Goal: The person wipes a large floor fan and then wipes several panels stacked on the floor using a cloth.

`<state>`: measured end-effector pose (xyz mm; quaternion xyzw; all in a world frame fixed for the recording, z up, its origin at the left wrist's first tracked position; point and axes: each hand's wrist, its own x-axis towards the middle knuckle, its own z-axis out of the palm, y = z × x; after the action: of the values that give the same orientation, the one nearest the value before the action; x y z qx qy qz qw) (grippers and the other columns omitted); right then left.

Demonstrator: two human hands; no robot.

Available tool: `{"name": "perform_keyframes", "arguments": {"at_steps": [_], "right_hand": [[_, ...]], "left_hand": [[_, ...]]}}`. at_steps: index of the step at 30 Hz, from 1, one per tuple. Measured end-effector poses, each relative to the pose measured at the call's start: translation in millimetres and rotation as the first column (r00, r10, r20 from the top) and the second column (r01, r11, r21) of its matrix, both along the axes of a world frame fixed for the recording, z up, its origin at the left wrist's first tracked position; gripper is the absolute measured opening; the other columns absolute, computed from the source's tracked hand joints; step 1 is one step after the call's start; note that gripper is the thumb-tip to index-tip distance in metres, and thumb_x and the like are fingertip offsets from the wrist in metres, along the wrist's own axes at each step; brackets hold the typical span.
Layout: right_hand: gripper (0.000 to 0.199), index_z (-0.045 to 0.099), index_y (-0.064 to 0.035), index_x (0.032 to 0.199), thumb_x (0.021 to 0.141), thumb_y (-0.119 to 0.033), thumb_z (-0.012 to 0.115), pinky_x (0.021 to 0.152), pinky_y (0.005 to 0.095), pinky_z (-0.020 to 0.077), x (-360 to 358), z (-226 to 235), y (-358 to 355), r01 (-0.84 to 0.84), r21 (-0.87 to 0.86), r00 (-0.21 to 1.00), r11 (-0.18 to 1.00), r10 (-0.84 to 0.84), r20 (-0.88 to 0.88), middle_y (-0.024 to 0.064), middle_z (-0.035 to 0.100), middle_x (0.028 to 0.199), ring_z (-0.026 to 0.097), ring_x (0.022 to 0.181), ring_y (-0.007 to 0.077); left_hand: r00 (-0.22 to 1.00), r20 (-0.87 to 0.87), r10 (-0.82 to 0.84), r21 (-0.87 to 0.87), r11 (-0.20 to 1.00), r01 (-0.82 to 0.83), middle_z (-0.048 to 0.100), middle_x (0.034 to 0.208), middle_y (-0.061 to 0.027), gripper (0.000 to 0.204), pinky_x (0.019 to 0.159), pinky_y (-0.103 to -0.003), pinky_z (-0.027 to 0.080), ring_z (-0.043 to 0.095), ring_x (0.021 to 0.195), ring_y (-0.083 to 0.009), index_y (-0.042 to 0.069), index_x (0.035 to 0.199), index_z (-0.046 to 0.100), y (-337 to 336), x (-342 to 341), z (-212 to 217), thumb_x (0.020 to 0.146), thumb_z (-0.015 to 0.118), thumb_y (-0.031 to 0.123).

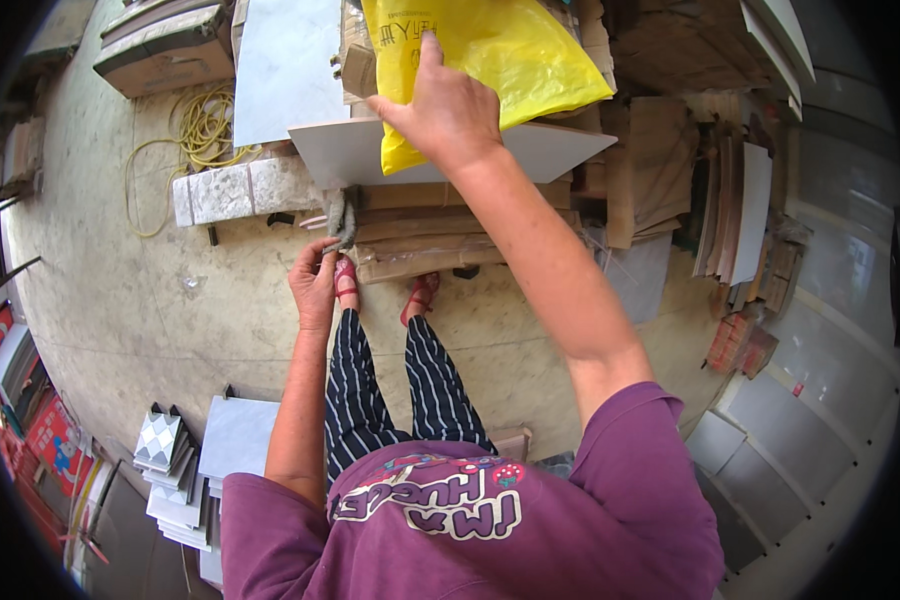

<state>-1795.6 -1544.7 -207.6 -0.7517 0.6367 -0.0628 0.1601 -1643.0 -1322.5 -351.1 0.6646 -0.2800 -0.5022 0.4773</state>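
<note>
My right hand (pixel 448 108) reaches forward and grips the edge of a yellow plastic bag (pixel 500 50), which lies on a pale grey tile (pixel 555 148) on top of a stack of cardboard-wrapped tiles (pixel 420 245). My left hand (pixel 315 280) is lower, at the stack's left front corner, with its fingers closed on a grey rag or glove (pixel 341 218) that hangs from the corner. My feet in red sandals (pixel 421 296) stand right against the stack.
A large grey tile (pixel 285 65) leans behind the stack. A coiled yellow cable (pixel 200 125) lies on the concrete floor next to a stone block (pixel 235 188). Stacks of small tiles (pixel 185 470) sit at lower left; cardboard and tiles (pixel 740 210) lean at right.
</note>
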Motion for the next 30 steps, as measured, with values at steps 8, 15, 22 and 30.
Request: {"name": "perform_keyframes", "arguments": {"at_steps": [8,15,22,30], "right_hand": [[0.013,0.061,-0.0105,0.089,0.078,-0.017,0.058,0.069,0.0385,0.0490,-60.6,-24.1,-50.1,0.072,-0.026,0.991,0.997,-0.075,-0.114,0.0115,0.063,0.078,0.063,0.074,0.0268],[0.022,0.058,-0.0069,0.099,0.079,-0.016,0.054,0.076,0.0398,0.0456,-106.9,-45.1,-128.7,0.352,-0.244,0.932,0.904,-0.362,0.002,0.0161,0.063,0.087,0.060,0.084,0.0328],[0.033,0.051,-0.0015,0.105,0.077,-0.019,0.053,0.084,0.0427,0.0423,-125.2,-85.8,-125.8,0.142,-0.082,0.989,0.986,-0.138,0.048,0.0255,0.057,0.098,0.055,0.095,0.0388],[0.048,0.047,-0.0125,0.121,0.075,-0.011,0.061,0.089,0.0381,0.0401,-133.1,-55.4,-15.5,0.009,-0.491,0.988,0.871,0.069,0.141,0.0105,0.060,0.103,0.055,0.097,0.0290]], "left_hand": [[1.000,-0.009,0.012,0.042,0.999,-0.012,0.059,0.076,0.0017,0.015,0.060,-0.017,0.042,0.051,0.067,-0.0031,0.003,0.096,0.062,-7.1,-5.8,15.0,0.083,0.054,0.001],[0.999,-0.041,0.030,0.032,0.999,-0.028,0.059,0.077,0.0016,0.016,0.062,-0.017,0.042,0.052,0.068,-0.0033,0.003,0.096,0.062,-9.5,-7.8,10.3,0.083,0.054,0.000],[0.996,-0.081,0.032,0.038,0.999,-0.029,0.057,0.074,0.0019,0.016,0.053,-0.016,0.038,0.048,0.061,-0.0021,0.003,0.098,0.061,-17.3,-16.2,13.3,0.084,0.053,0.000],[1.000,-0.031,0.004,-0.046,0.999,-0.006,0.055,0.071,0.0032,0.016,0.046,-0.015,0.033,0.042,0.053,-0.0004,0.004,0.098,0.061,-17.1,-20.9,22.9,0.084,0.053,0.000]]}}
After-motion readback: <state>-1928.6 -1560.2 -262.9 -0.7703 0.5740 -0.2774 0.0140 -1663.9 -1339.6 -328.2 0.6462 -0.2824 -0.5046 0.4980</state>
